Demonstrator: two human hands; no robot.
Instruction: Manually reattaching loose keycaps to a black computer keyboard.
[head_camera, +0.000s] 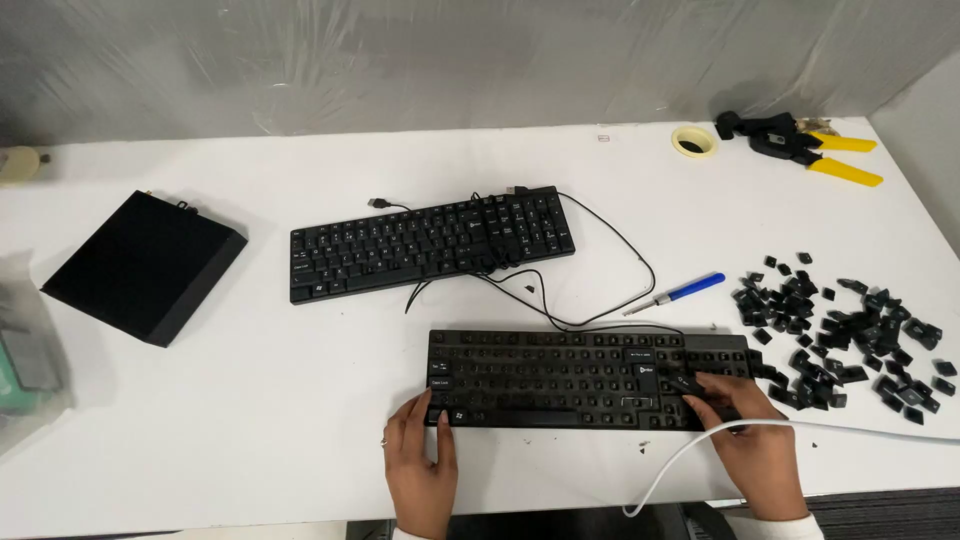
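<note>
In the head view, a black flat box lies at the left of the white table, and a plastic-wrapped package is at the left edge; any labels are too small to tell. A black keyboard with most keycaps removed lies near the front edge. The left hand rests on its lower left corner, fingers flat, thumb on the frame, gripping nothing. The right hand is at its right end, fingertips closed on a small black keycap. A white cable crosses this hand. A heap of loose black keycaps lies right, a second complete black keyboard behind, and a blue-handled screwdriver between them.
</note>
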